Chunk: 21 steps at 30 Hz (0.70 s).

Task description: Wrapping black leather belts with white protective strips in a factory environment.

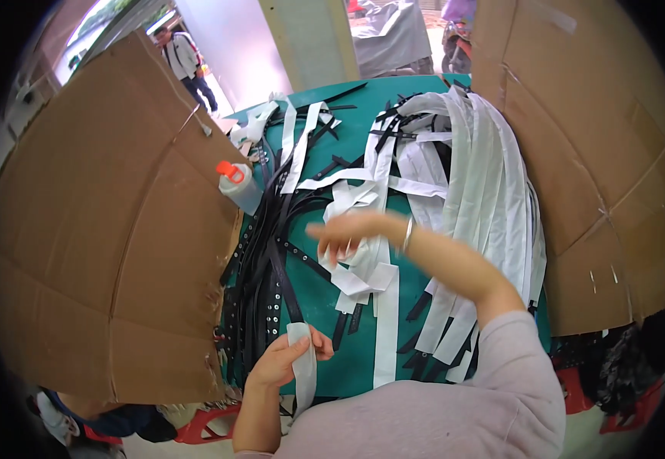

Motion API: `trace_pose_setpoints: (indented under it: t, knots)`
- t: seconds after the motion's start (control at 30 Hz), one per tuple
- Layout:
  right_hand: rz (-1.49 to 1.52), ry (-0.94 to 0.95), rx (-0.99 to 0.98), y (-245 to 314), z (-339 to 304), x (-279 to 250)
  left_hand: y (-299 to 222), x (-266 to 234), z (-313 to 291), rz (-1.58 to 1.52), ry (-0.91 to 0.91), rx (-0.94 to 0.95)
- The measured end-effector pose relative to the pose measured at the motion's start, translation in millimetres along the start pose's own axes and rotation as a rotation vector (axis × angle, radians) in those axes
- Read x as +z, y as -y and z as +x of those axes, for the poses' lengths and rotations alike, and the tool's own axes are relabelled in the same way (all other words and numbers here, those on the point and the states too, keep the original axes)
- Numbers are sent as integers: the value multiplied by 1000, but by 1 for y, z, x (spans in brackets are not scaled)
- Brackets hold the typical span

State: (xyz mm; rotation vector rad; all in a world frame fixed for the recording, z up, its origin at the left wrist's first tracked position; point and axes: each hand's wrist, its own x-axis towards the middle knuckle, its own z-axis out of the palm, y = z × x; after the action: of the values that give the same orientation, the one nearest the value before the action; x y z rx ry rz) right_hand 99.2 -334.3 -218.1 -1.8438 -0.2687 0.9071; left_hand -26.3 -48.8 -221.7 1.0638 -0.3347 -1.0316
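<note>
My left hand (285, 361) is closed round a white strip (303, 375) at the near edge of the table. The strip lies against the end of a black belt (285, 287), which runs away up the table. My right hand (348, 233) reaches across above a loose tangle of white strips (363, 283), its index finger stretched to the left and the others bent downward. Nothing shows in its grasp. Left of it lies a bundle of black belts with metal eyelets (252, 260). A thick bundle of white-wrapped belts (474, 176) drapes along the right side.
Tall cardboard panels stand at the left (110, 229) and right (593, 168) of the green table (317, 302). A clear bottle with an orange cap (242, 190) stands by the left panel. Beyond the table a person (185, 65) stands at the far left.
</note>
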Motion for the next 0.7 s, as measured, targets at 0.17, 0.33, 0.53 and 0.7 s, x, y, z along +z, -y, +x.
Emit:
trace_pose_setpoints:
  t: [0.17, 0.33, 0.53, 0.7]
  knots:
    - [635, -16, -258, 3, 32, 127, 5, 5, -14, 63, 50, -116]
    - [1002, -180, -643, 78, 23, 50, 6, -1, -30, -119, -3, -61]
    - [657, -658, -839, 122, -14, 40, 4, -5, -32, -238, -144, 63]
    - [627, -400, -291, 41, 0, 131, 8, -22, -27, 125, -205, 101]
